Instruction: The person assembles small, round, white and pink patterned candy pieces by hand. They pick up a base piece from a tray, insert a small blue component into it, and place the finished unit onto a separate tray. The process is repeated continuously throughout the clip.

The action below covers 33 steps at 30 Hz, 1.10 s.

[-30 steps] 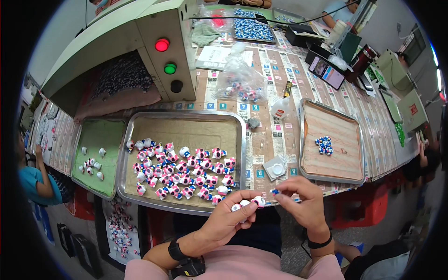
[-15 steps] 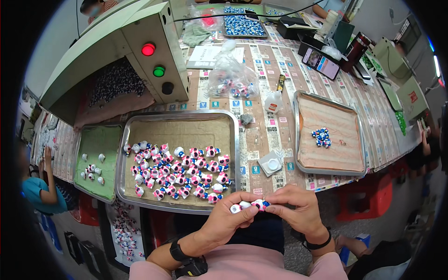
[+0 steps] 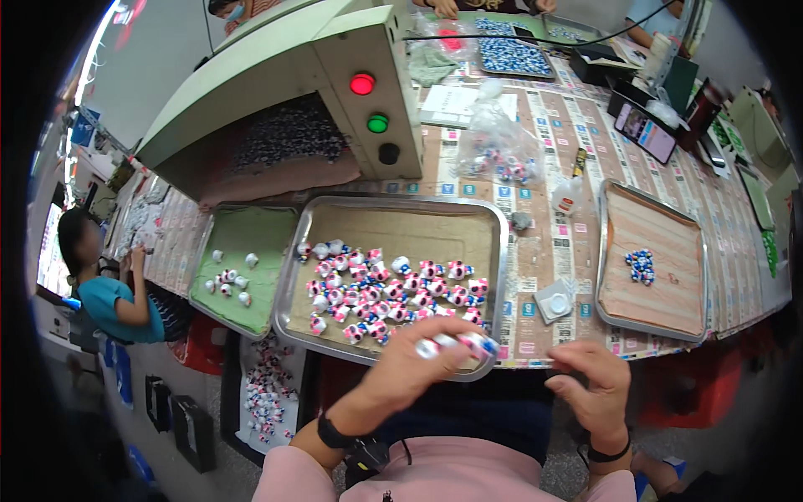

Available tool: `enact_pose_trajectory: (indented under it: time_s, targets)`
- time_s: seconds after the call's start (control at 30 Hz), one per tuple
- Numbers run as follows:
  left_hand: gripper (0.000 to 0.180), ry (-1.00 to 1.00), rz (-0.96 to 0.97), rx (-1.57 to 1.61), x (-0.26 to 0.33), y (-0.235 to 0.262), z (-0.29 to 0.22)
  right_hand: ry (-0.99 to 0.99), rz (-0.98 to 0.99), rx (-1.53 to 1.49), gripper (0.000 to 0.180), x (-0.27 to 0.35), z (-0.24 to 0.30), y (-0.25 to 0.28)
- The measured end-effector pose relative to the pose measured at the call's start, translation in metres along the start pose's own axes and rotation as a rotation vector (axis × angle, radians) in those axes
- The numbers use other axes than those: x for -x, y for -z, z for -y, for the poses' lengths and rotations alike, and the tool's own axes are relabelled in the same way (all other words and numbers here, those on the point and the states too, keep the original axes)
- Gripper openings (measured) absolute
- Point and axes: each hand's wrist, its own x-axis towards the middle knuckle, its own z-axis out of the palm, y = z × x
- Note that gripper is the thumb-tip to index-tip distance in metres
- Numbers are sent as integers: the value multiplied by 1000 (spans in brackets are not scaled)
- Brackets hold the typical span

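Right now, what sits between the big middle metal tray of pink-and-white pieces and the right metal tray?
Head view: a small square white container on the patterned table strip.

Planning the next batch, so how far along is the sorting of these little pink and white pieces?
Early, it seems. A small cluster of blue and white pieces lies on the right tray, a few on the green tray. The left hand holds a short row of pieces; the right hand is empty beside it. A large pile waits in the middle tray.

Row of small white, pink and blue pieces (image 3: 460, 343), lying level, pinched above tray's near edge
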Motion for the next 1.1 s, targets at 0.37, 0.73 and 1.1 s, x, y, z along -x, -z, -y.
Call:
enact_pose_trajectory:
  time_s: [0.37,0.73,1.1]
  targets:
    - [18,-224,-834,-1160,46,179,-28,-151,-213,88,12,20,-34,44]
    - [10,-247,-856,-605,49,191,-21,-186,-541,481,17,-9,-97,127]
    - [30,46,-21,540,17,60,-11,-294,-337,655,17,-42,-138,130]
